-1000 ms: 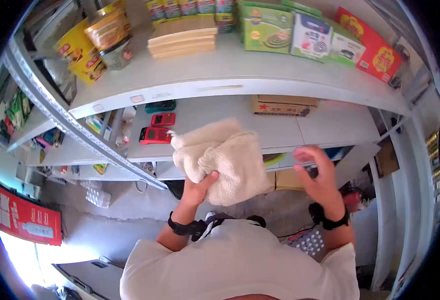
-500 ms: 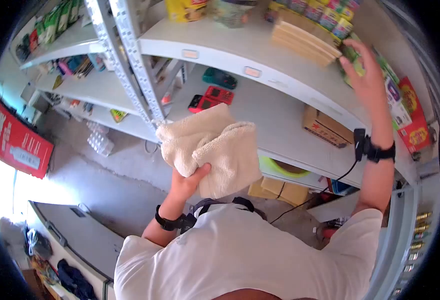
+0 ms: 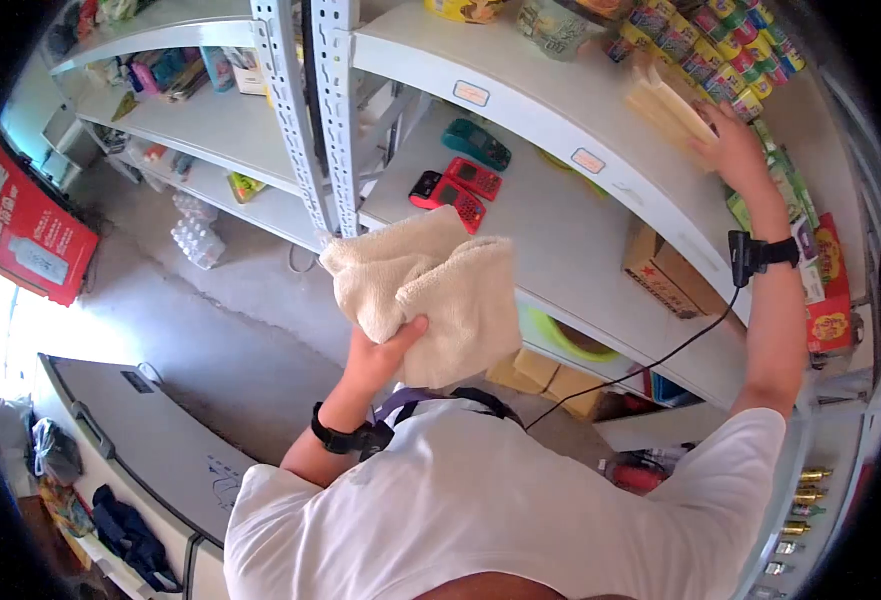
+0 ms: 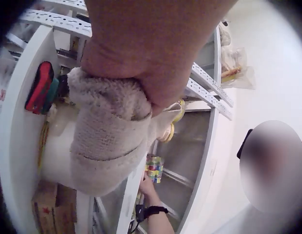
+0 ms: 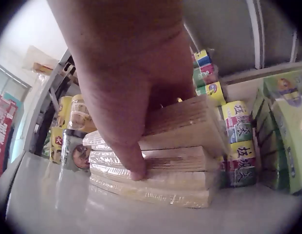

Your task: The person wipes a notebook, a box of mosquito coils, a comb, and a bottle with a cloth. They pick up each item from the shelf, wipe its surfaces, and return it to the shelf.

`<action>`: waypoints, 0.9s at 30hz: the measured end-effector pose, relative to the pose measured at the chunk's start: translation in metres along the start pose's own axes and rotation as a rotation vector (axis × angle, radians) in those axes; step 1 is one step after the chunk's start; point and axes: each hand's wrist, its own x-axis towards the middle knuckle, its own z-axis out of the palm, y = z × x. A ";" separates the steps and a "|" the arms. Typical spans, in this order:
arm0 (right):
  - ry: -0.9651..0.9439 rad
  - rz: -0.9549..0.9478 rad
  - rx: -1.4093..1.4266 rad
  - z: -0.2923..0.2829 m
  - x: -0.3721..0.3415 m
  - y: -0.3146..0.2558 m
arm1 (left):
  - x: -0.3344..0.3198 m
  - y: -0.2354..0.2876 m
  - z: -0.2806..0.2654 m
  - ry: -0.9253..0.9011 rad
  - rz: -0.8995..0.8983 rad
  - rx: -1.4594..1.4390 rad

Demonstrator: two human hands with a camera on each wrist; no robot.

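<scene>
Left hand (image 3: 385,355): grasping a folded cream cloth (image 3: 445,300). The thumb lies across the near face of the cloth at its lower left edge; the remaining fingers are hidden behind it. Most of the cloth extends up and to the right of the grip, held in the air in front of the lower shelf (image 3: 560,225). The left wrist view shows the folds hanging beyond the hand.

Right hand (image 3: 740,150): extended to the upper shelf (image 3: 540,85), grasping a stack of tan packs (image 5: 182,168) at its right end. In the right wrist view the thumb presses against the front side of the stack, on the layers below the top one, and the palm is above the top pack. The other fingers pass over to the far side, where their tips cannot be seen. The top pack sits slightly askew on those beneath. The stack is at shelf level, beside small colourful packs (image 5: 241,148), with green boxes (image 5: 287,141) further right.

On the lower shelf, red devices (image 3: 450,200) lie just beyond the cloth, next to a teal device (image 3: 475,143). A brown carton (image 3: 665,270) stands farther right.
</scene>
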 end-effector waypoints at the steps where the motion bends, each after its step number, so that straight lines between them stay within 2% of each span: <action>1: -0.026 0.013 -0.013 -0.009 -0.004 -0.008 | 0.003 -0.004 0.000 -0.021 -0.005 -0.009; 4: 0.098 -0.043 0.019 -0.011 -0.018 -0.005 | 0.008 -0.011 0.007 -0.059 -0.046 -0.035; 7: 0.126 0.048 0.064 -0.034 -0.045 -0.020 | 0.011 -0.014 0.018 -0.070 -0.076 -0.004; 10: 0.269 0.118 -0.013 -0.051 -0.094 -0.040 | 0.017 -0.015 0.034 -0.127 -0.047 0.034; 12: 0.296 0.103 0.358 -0.082 -0.133 -0.076 | 0.019 -0.014 0.052 -0.179 -0.035 0.047; 14: 0.338 -0.081 0.379 -0.086 -0.166 -0.096 | 0.019 -0.010 0.076 -0.233 -0.038 0.057; 17: 0.270 -0.215 0.371 -0.079 -0.214 -0.121 | 0.014 -0.010 0.114 -0.577 -0.102 -0.138; 18: 0.253 -0.256 0.349 -0.077 -0.227 -0.127 | 0.012 -0.012 0.130 -0.712 -0.032 -0.172; 21: 0.222 -0.228 0.298 -0.061 -0.268 -0.127 | -0.006 -0.024 0.178 -1.070 -0.059 -0.248; 24: 0.039 -0.135 0.437 -0.073 -0.315 -0.100 | -0.020 -0.037 0.214 -1.321 -0.254 -0.313; 27: 0.001 -0.045 0.470 -0.072 -0.372 -0.080 | -0.038 -0.052 0.238 -1.472 -0.428 -0.322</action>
